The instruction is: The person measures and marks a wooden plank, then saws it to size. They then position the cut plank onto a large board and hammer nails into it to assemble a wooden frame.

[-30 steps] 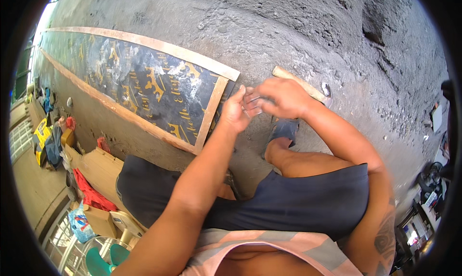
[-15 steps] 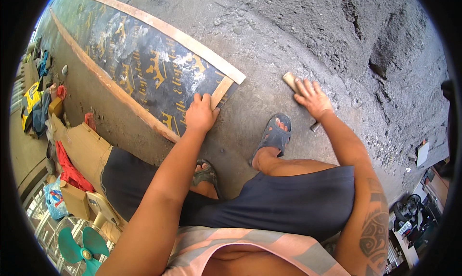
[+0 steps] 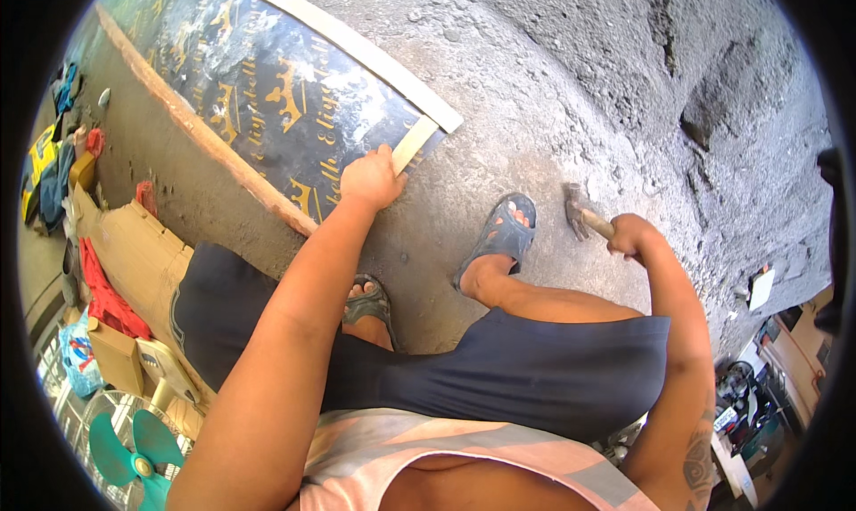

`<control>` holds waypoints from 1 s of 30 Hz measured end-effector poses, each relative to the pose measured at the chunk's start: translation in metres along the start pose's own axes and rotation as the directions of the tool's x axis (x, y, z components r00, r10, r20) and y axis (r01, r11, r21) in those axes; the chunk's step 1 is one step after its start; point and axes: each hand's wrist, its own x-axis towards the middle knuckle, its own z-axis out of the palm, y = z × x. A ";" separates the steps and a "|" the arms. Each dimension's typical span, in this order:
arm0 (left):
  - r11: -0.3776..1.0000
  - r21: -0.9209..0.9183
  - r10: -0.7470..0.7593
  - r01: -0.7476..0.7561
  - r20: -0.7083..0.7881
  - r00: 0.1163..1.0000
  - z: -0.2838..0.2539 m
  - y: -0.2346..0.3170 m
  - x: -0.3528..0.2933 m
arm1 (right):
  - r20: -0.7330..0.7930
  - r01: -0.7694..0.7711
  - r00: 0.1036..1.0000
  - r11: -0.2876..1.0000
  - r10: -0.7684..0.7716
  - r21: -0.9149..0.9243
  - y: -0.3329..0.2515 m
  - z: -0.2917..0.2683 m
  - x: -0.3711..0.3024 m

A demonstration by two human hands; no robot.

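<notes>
My right hand is closed round the wooden handle of a claw hammer, whose metal head points away from me, just right of my right sandal. My left hand grips the near end of a short wooden strip. That strip lies across the end of a dark panel printed with gold crowns and lettering and smeared with white. A long pale wooden strip runs along the panel's far edge, and the short strip's other end meets it. Along the near edge lies a rough brown wooden strip.
My sandalled feet stand on the dusty concrete floor. Rough grey rubble rises at the far right. To the left are flattened cardboard, red cloth and a green-bladed fan. Assorted clutter sits at lower right.
My right hand, earlier spread over the hammer on the floor, now holds it by the handle and has drawn back toward me, swinging its head round. My left hand stays on the short strip.
</notes>
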 end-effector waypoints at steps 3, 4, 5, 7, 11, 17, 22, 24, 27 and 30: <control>0.999 -0.019 0.036 -0.036 -0.016 0.999 -0.002 -0.001 0.001 | -0.201 0.234 0.960 0.954 -0.196 0.188 -0.015 0.004 -0.030; 0.999 -0.023 0.044 -0.045 -0.029 0.999 -0.001 -0.001 0.002 | -0.298 0.348 0.914 0.911 -0.277 0.220 -0.027 0.005 -0.038; 0.998 -0.026 0.052 -0.053 -0.041 0.998 0.002 -0.001 0.000 | -0.325 0.405 0.893 0.872 -0.311 0.276 -0.041 0.000 -0.043; 1.000 -0.007 0.028 -0.029 -0.036 0.999 0.003 -0.005 -0.004 | -0.400 0.519 0.830 0.801 -0.389 0.299 -0.094 -0.031 -0.056; 1.000 0.006 0.022 -0.022 -0.040 0.999 0.002 -0.007 -0.002 | -0.626 0.532 0.679 0.844 -0.383 0.061 -0.175 -0.079 -0.062; 1.000 0.003 0.029 -0.029 -0.100 0.995 0.008 0.001 -0.002 | -0.566 0.755 0.550 0.655 -0.614 0.024 -0.202 -0.094 -0.068; 0.998 0.003 0.062 -0.062 -0.104 0.993 0.009 -0.005 -0.001 | -0.692 0.776 0.389 0.621 -0.608 -0.110 -0.208 -0.074 -0.065; 0.998 -0.002 0.062 -0.063 -0.096 0.993 0.011 -0.006 -0.003 | -0.691 0.770 0.484 0.636 -0.536 0.046 -0.215 -0.054 -0.056; 0.999 0.000 0.053 -0.054 -0.094 0.994 0.009 0.000 0.002 | -0.606 0.708 0.550 0.706 -0.575 -0.026 -0.220 -0.038 -0.030; 0.999 0.016 0.051 -0.050 -0.077 0.996 0.013 0.000 0.005 | -0.656 0.726 0.479 0.683 -0.583 -0.076 -0.216 -0.053 -0.027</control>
